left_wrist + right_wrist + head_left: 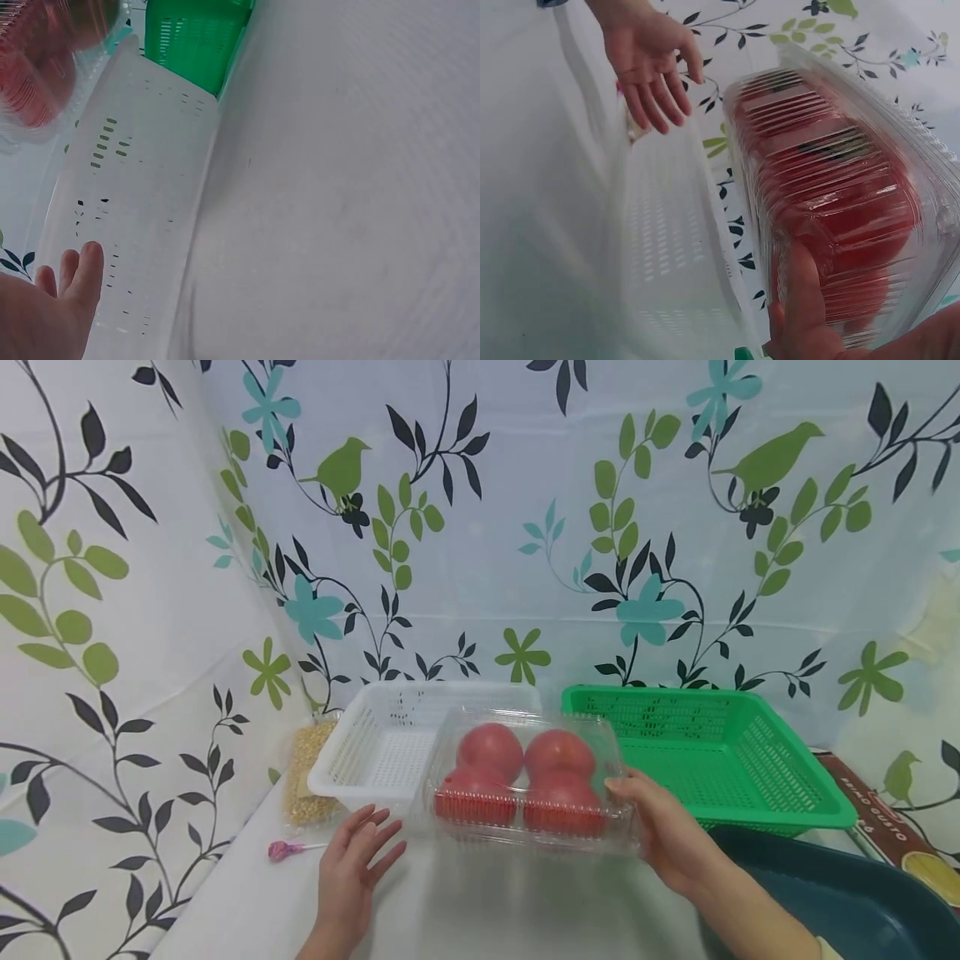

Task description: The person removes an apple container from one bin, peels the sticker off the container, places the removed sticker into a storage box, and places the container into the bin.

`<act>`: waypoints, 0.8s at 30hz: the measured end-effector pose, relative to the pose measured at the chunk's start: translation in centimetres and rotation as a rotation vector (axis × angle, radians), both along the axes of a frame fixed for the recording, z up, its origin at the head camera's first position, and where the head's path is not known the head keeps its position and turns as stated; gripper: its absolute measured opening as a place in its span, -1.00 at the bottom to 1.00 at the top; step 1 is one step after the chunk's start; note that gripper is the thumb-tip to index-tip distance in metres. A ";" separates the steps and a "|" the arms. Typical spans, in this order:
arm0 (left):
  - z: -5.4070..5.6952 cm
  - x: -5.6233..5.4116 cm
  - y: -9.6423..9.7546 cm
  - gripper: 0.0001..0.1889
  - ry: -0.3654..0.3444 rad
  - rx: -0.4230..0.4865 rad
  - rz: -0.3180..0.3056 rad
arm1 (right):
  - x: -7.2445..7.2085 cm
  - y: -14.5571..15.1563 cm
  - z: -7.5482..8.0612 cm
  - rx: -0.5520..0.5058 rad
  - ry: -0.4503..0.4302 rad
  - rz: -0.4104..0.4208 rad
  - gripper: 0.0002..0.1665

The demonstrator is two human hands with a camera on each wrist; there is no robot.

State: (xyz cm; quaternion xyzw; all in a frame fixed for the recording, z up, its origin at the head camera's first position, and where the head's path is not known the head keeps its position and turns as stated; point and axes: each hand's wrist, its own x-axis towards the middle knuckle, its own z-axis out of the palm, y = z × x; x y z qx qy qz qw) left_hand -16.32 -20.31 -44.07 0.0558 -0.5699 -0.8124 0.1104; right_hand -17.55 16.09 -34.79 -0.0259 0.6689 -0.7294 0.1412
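In the head view, my right hand (663,831) grips the right edge of a clear plastic clamshell box (522,839), with the thumb on top. Several red tomatoes (558,756), seen through the plastic, fill the box. It is held up, in front of the two baskets. From the right wrist view, the thumb lies against the box's ribbed wall (840,195). My left hand (356,868) is left of the box and apart from it, fingers spread and holding nothing; the right wrist view shows its palm (649,60) too.
A white perforated basket (330,781) stands behind the box, and a green basket (787,743) right of it. At the front right is a dark blue tray (832,885), beside a brown-red package (877,810). To the left lie a bag of yellow kernels (309,760) and a pink lollipop (278,851).
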 end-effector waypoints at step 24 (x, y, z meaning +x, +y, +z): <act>-0.1 -2.9 -0.9 -0.41 -0.095 0.222 0.151 | -6.8 -4.6 2.0 -0.114 -0.057 -0.034 -0.22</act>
